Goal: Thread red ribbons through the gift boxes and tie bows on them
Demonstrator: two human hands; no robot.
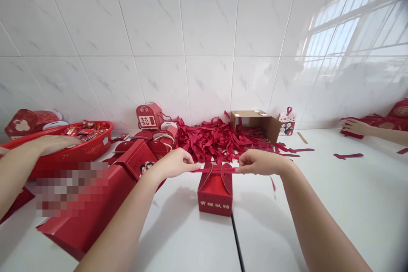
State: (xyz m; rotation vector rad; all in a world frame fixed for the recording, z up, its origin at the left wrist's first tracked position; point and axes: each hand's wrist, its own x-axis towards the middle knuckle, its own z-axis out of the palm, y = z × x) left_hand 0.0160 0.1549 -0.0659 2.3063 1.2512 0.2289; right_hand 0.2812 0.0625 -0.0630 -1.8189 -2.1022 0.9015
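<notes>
Head view: left hand [175, 162], right hand [263, 162] turned inward, pinching ribbon [218, 171].

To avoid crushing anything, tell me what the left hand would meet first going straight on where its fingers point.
Beyond the ribbon it pinches, the left hand would probably meet the small red box at its top flaps, though depth is unclear.

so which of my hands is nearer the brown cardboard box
Right. Your right hand is in front of the cardboard box; your left hand is farther off, to its left.
</notes>
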